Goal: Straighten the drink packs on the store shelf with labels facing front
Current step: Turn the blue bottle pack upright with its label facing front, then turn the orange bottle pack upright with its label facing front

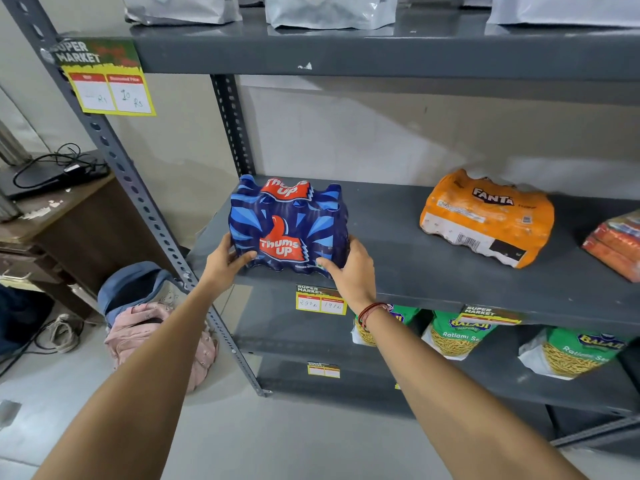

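A blue Thums Up drink pack [289, 225] stands near the left front of the grey middle shelf [398, 258], its red logo facing me. My left hand [225, 263] grips its lower left corner and my right hand [353, 271] grips its lower right corner. An orange Fanta drink pack [485, 218] lies further right on the same shelf, turned at an angle with its barcode side toward the front. Nothing touches the Fanta pack.
Red-orange packets [614, 244] sit at the shelf's right edge. Silver pouches [329, 10] line the upper shelf; green snack bags [457, 336] fill the lower one. Price tags [320, 301] hang on shelf fronts. A perforated upright [145, 202] stands left, with bags [152, 317] on the floor.
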`<action>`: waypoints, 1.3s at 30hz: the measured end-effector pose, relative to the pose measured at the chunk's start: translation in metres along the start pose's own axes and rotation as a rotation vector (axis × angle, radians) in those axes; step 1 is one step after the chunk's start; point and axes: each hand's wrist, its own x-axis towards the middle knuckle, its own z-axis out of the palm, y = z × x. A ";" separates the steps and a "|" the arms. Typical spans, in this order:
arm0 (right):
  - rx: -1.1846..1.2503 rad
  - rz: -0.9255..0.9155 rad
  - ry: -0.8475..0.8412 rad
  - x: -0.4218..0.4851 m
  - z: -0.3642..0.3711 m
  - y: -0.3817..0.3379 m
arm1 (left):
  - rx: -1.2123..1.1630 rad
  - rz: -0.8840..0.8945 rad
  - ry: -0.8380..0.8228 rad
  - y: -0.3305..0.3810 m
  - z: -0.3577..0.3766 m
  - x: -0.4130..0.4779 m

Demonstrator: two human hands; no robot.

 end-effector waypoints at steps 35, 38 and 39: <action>0.156 0.596 0.238 0.097 -0.283 0.142 | 0.170 -0.076 -0.211 0.212 0.331 0.064; 0.236 0.556 0.244 0.095 -0.278 0.151 | 0.101 -0.123 -0.193 0.207 0.339 0.067; 0.264 0.547 0.245 0.095 -0.277 0.152 | 0.079 -0.114 -0.167 0.204 0.341 0.065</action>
